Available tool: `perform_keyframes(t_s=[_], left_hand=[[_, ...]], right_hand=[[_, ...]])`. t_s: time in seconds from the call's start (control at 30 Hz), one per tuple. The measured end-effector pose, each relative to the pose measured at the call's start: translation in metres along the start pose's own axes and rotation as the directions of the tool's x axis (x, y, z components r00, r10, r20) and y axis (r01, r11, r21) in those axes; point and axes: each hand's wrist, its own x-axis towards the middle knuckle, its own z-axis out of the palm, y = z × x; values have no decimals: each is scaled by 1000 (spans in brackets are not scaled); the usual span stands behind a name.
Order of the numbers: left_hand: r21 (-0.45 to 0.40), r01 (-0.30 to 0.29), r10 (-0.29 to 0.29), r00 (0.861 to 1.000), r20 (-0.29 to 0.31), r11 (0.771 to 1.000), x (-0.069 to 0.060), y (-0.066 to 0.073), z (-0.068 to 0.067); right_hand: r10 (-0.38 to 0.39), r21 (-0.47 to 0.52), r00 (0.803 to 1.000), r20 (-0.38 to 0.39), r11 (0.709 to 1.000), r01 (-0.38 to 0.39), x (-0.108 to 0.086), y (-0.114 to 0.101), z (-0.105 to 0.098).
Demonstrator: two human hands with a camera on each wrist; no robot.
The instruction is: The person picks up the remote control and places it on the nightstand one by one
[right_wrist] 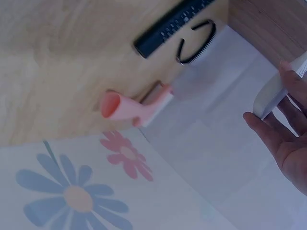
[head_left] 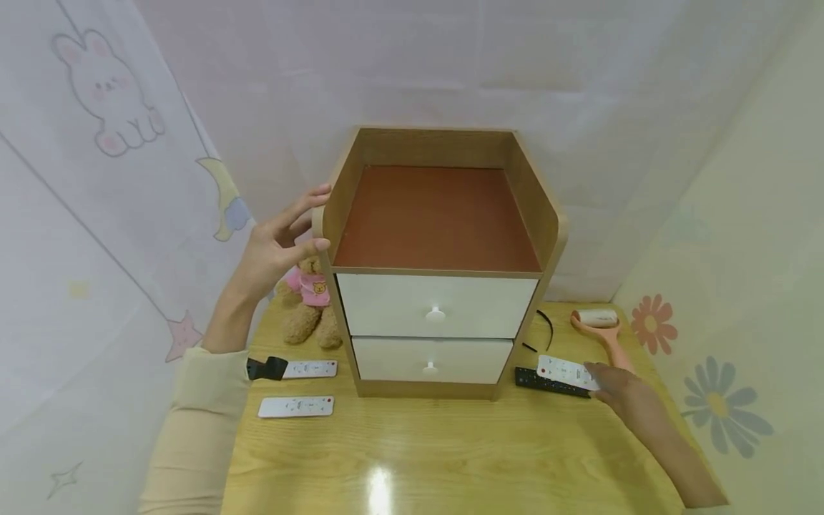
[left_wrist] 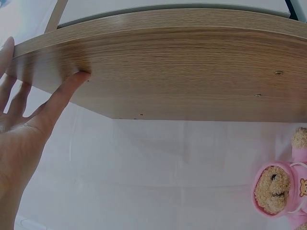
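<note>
Right of centre in the head view, the right hand (head_left: 626,393) pinches a white remote (head_left: 563,372) between thumb and fingers, overlapping, as seen there, a black remote (head_left: 533,380) on the desk (head_left: 463,458). At middle left, the left hand (head_left: 267,257) has its fingers spread, touching the side of the central two-drawer cabinet (head_left: 438,222). Below that hand sits a teddy bear (head_left: 314,293); two other remotes (head_left: 296,407) lie lower left, a lint roller (head_left: 604,330) right.
</note>
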Motion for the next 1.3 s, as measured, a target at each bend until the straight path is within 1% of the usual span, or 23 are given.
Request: perform_keyframes(t_s=[0.07,0.13,0.3,0.37,0.47,0.73,0.83,0.9,1.0,1.07,1.2,1.3], left_hand=[[-7,3,-3,1000,3,1000,0,-1,1],[-15,5,-5,1000,0,1000,-1,-2,1],[-20,12,-12,1000,-11,1000,-2,-3,0],[-12,17,-17,1000,-9,1000,-1,-4,0],[-11,27,-27,1000,-1,1000,-1,-5,0],[-13,59,-59,998,1,998,-2,-6,0],[-19,47,-47,999,3,999,-1,-7,0],[-21,36,-36,999,5,999,-1,-8,1],[-25,27,-27,1000,9,999,0,-10,2],[-31,37,-37,999,9,999,0,-11,2],[-33,60,-60,998,10,998,0,-12,2],[-29,71,-70,997,11,997,0,-11,1]], right_hand=[[-26,-15,999,-29,1000,25,5,0,-9],[-50,-27,998,-38,998,49,13,0,-17],[-30,-40,1000,-6,999,30,30,-7,-34],[-22,-42,1000,-2,999,22,34,-10,-39],[-28,-47,1000,-14,999,27,39,-14,-45],[-84,-63,994,-71,995,80,59,-21,-64],[-102,-63,991,-83,993,96,67,-27,-72],[-128,-81,987,-94,989,121,71,-29,-77],[-163,-82,979,-121,985,154,78,-31,-85],[-167,-82,977,-130,984,158,83,-33,-90],[-147,-84,981,-126,987,137,92,-38,-98],[-166,-107,977,-136,983,152,98,-41,-104]])
